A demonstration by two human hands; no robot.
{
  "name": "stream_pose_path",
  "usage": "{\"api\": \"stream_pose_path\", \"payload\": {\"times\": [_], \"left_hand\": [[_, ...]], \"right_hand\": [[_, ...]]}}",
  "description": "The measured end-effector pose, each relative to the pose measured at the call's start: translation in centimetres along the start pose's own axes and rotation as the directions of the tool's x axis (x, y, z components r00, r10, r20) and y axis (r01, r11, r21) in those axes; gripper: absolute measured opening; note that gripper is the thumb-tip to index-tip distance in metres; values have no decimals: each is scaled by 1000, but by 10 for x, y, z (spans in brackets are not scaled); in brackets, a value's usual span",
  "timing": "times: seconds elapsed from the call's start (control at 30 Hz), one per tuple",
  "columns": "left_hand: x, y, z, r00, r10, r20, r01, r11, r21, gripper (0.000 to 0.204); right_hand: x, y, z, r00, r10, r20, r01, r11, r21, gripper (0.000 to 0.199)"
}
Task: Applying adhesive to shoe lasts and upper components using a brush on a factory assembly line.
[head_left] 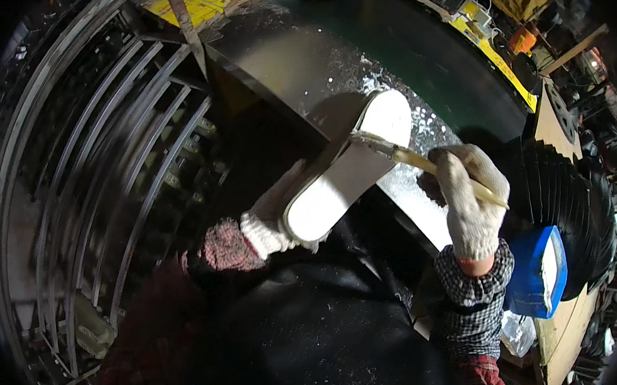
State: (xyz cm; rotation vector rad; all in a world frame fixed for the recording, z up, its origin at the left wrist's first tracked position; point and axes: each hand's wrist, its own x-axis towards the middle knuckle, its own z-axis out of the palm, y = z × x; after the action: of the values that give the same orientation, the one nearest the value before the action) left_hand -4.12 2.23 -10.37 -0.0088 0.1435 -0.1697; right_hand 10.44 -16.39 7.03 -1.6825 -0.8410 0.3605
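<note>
A black apron (313, 331) filled the foreground, dusted with white specks, and just above it the left hand (271, 229), in a white knit glove, was clamped around the heel end of a white shoe sole (347, 174), holding it tilted over the near edge of the bench (290, 62). The right hand (471, 200), gloved too, was closed tight on a pale-handled brush (423, 164), its tip touching the sole near the toe end. Yellow flat packages (196, 0) lay at the bench's far left corner, and a yellow strip (499, 66) ran along its far right edge. A blue box (539, 271) with a white face sat just beside the right wrist, hemming that side in. Curved metal racks (99, 152) crowded the left. White residue spattered the bench under the sole; the dark green surface beyond lay open.
</note>
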Motion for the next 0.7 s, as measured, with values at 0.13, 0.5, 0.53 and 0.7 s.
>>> {"api": "stream_pose_path", "payload": {"times": [0.13,0.5,0.53,0.7], "left_hand": [[-14,-3,22,995,101,20,-102,992,79,48],[-22,4,-15,988,-77,132,81,996,-28,56],[-23,8,-20,963,-144,227,150,989,-6,57],[-29,14,-30,980,-107,-167,122,990,78,68]], "right_hand": [[-40,-9,18,865,-305,399,386,912,-139,18],[-55,7,-6,805,475,356,-590,703,396,25],[-40,21,-9,930,129,343,-105,991,-87,28],[15,67,-44,981,-60,-186,59,998,-13,22]]}}
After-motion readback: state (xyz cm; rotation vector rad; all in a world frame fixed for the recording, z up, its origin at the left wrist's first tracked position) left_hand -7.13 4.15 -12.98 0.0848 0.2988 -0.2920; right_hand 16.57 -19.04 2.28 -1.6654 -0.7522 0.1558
